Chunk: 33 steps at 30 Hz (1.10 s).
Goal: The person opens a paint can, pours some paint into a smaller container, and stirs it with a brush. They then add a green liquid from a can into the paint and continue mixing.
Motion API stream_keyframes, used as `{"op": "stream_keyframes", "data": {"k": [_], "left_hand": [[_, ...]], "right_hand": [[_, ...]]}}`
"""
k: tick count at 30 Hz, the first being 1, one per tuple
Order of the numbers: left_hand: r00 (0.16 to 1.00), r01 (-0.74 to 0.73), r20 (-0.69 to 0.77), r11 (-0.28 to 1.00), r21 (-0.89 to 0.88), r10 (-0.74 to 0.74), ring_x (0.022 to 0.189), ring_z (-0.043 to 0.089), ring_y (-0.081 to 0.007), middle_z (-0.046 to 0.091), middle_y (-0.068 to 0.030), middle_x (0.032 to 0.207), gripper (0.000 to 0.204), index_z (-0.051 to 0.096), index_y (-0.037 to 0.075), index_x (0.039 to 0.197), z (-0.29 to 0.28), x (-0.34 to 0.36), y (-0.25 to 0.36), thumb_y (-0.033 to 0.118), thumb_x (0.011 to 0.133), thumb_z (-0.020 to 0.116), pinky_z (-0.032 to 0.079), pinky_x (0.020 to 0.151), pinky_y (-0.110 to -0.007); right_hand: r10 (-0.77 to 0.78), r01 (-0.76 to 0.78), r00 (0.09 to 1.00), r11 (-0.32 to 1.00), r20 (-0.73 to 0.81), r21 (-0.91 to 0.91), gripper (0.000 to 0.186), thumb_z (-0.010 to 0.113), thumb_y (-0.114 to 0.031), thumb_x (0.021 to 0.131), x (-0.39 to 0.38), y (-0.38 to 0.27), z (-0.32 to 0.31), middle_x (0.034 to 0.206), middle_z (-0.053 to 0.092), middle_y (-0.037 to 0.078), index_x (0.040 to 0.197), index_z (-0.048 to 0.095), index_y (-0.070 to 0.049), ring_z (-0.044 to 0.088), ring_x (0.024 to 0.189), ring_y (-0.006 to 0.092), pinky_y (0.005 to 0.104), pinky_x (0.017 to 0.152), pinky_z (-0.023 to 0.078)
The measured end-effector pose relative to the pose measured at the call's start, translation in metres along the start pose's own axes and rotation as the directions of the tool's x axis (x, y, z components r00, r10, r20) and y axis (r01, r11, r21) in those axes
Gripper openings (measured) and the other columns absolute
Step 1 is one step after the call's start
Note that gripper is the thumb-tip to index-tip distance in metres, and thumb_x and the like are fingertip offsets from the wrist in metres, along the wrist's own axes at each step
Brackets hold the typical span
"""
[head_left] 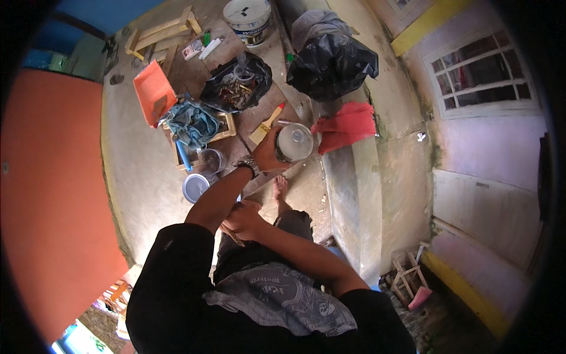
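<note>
My left hand (269,154), with a band on the wrist, curls round the left side of a round container (294,143) with a pale, shiny top. Just left of it lies a paintbrush (267,124) with light bristles and a red handle tip. My right hand (244,223) is closed in front of my body, under the left forearm. A thin wooden-looking piece (234,236) sticks out below its fingers; the rest of it is hidden. A clear plastic tub (210,161) and a blue-grimed round lid or tub (195,187) stand near my left forearm.
A black bag (237,85) of scraps, an orange tray (154,91), a blue rag (191,124) and a white bucket (247,20) stand beyond. A red cloth (348,125) and a stuffed black bag (330,66) lie on the right ledge (368,177). A wooden frame (162,32) lies at the back.
</note>
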<state>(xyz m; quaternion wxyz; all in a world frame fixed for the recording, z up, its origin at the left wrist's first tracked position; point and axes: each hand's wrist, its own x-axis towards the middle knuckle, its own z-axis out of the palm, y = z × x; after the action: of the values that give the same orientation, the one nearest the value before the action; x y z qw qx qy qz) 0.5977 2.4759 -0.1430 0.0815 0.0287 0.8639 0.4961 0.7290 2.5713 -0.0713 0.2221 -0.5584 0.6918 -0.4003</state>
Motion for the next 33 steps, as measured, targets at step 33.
{"op": "stream_keyframes", "data": {"k": [33], "left_hand": [[0.749,0.662,-0.346,0.664,0.347,-0.565,0.111,0.056,-0.0448,0.049,-0.0284,0.125,0.052,0.047,-0.001,0.126,0.017,0.020,-0.118,0.018,0.081,0.066,0.052,0.087,-0.049]], "right_hand": [[-0.051,-0.012,0.965,0.971,0.257,0.238,0.042,0.059,-0.025,0.089,-0.024,0.037,0.008,0.120,0.056,0.019,0.124,0.053,-0.003,0.053,0.115,0.0351,0.0429,0.097,0.043]]}}
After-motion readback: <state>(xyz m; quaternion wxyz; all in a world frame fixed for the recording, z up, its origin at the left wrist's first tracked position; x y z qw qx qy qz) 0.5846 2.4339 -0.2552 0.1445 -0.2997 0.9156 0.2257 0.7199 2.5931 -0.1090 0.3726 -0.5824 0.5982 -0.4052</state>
